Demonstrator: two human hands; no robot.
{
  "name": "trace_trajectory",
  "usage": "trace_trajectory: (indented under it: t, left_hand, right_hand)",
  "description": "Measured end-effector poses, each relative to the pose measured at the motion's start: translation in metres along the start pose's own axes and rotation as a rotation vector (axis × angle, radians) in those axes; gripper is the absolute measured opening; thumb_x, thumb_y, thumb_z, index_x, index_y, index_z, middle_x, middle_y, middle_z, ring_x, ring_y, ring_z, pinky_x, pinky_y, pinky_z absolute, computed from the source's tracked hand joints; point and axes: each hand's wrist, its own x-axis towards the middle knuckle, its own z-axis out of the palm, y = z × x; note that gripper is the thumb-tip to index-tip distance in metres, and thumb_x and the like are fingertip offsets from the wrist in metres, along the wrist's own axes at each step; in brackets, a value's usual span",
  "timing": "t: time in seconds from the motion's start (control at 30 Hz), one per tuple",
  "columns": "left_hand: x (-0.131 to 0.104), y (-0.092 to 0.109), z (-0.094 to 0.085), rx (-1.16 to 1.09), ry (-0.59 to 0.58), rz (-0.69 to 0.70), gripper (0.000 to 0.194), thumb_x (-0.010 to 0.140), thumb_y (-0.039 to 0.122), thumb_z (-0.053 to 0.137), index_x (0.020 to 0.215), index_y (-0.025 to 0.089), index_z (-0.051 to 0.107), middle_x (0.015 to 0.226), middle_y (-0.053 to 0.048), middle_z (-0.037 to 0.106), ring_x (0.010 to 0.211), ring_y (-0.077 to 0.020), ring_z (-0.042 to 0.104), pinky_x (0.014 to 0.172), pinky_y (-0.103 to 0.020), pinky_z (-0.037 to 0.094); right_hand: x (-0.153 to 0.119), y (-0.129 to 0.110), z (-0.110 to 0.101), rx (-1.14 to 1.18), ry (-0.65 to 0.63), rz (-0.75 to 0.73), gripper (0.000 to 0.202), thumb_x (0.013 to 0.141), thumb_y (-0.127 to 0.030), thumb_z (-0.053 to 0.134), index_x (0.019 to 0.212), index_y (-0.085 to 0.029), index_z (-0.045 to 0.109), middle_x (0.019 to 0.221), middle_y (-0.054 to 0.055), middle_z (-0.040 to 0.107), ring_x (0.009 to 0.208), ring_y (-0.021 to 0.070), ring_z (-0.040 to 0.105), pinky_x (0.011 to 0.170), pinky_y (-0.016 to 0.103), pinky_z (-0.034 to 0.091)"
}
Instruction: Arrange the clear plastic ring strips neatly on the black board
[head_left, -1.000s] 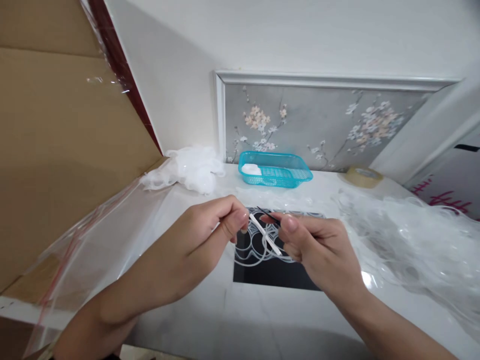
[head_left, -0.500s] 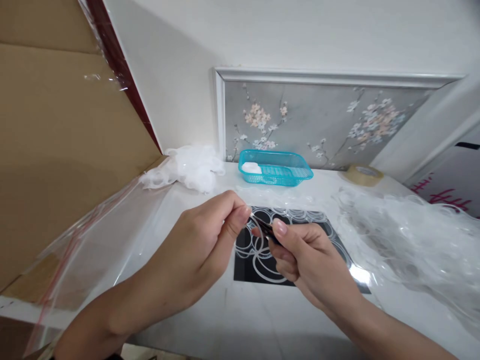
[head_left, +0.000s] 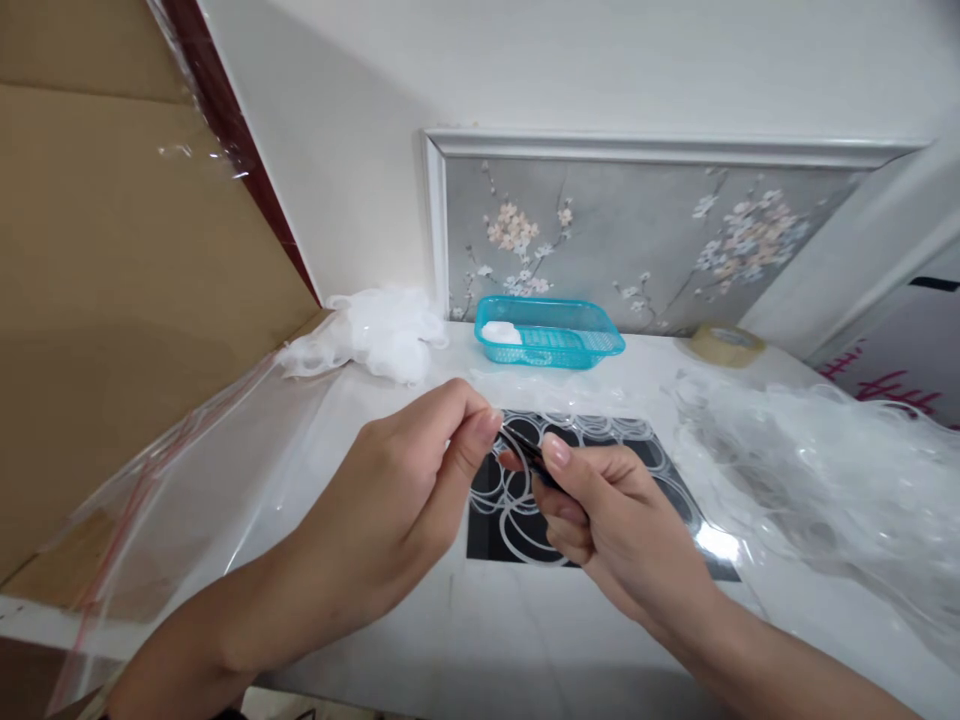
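My left hand (head_left: 412, 480) pinches a thin whitish ring (head_left: 523, 462) between thumb and forefinger. In my right hand (head_left: 615, 510) is a small dark tool (head_left: 541, 468), its narrow tip up against the ring close to my left fingertips. Much of the tool is hidden by my fingers, so its exact kind is unclear. Below both hands lies a black sheet (head_left: 600, 440) with several pale rings spread over it. At the right is a large heap of clear, whitish rings (head_left: 825, 480).
A turquoise basket (head_left: 600, 345) holding a white piece stands by the wall. Left of it is a white bundle (head_left: 390, 335); right of it, a tape roll (head_left: 724, 345). Clear plastic bags (head_left: 195, 500) and a cardboard box (head_left: 112, 300) occupy the left side.
The view has shifted very slightly. My right hand has moved a little to the left with the tool, while my left hand keeps nearly the same pose.
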Motion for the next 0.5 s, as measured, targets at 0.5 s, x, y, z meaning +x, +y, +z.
trace_trajectory:
  t: [0.5]
  left_hand:
    - [0.0005,0.0003,0.0028,0.004,0.02,-0.014,0.027,0.101,0.03,0.036,0.08,0.021,0.049,0.069,0.004,0.054,0.061,-0.0098,0.051,0.055,-0.023,0.036]
  right_hand:
    - [-0.0016,0.0014,0.0045,-0.012,0.056,-0.033,0.05,0.074,-0.05,0.071,0.051,-0.016,0.043,0.052,-0.007,0.023,0.042,0.0018,0.013,0.037,0.021,0.01]
